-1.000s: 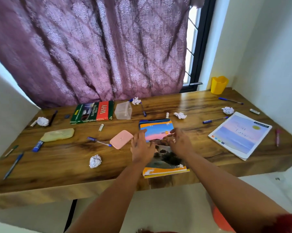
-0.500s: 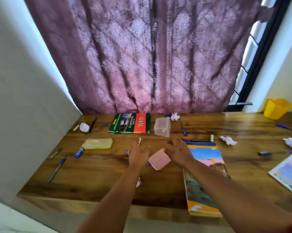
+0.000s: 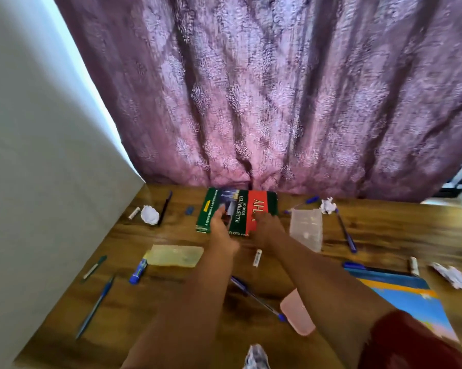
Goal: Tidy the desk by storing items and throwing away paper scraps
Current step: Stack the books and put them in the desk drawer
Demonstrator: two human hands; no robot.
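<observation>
Green-and-red book (image 3: pixel 238 209) lies flat at the far edge of the wooden desk (image 3: pixel 384 235), close under the purple curtain (image 3: pixel 278 102). Long axis runs left to right. Cover faces up; title lettering is turned sideways, reading from near to far, with the red band on the right half.

Both arms reach forward over the desk, side by side, forearms nearly parallel. Left hand (image 3: pixel 220 230) rests on the book's near left part, fingers stretched over the cover. Right hand (image 3: pixel 264 227) lies on the near right part, over the red band, fingers laid flat. Motion blur; cannot tell whether either thumb hooks under the near edge. No pinch seen; both hands look spread on the cover.

Clear plastic box (image 3: pixel 305 229) stands just right of the book, near the right hand. Yellowish translucent pouch (image 3: pixel 175 255) lies near-left of the book. Crumpled paper (image 3: pixel 150 214) sits at far left, another paper ball (image 3: pixel 327 205) at far right of the box. Blue pen (image 3: pixel 344 231) lies right of the box, pointing near to far. Pink case (image 3: pixel 296 314) shows partly under the right forearm. Colourful notebook (image 3: pixel 411 294) lies at near right.
</observation>
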